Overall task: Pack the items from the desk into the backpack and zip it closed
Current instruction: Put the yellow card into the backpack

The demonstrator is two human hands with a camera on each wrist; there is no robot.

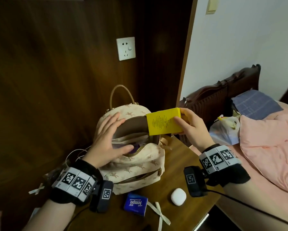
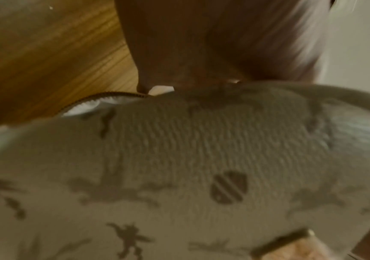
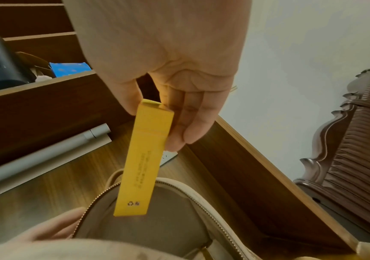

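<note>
A small cream backpack (image 1: 136, 167) with a horse print stands unzipped on the wooden desk (image 1: 186, 167), with papers and a purple item inside. My left hand (image 1: 109, 137) lies with straight fingers across the open mouth, spreading it. My right hand (image 1: 190, 125) pinches a flat yellow box (image 1: 164, 121) at the right rim of the opening. In the right wrist view the yellow box (image 3: 142, 163) hangs end-down over the brown lining (image 3: 168, 225). In the left wrist view the backpack fabric (image 2: 179, 176) fills the frame. A blue tissue pack (image 1: 136, 204) and a white earbud case (image 1: 178, 196) lie in front.
A dark wood panel with a white wall socket (image 1: 125, 48) rises behind the desk. A bed (image 1: 265, 147) with a pink quilt and a plastic bag (image 1: 223, 130) stands to the right. Cream ribbon bows (image 1: 160, 214) and a cable lie on the desk.
</note>
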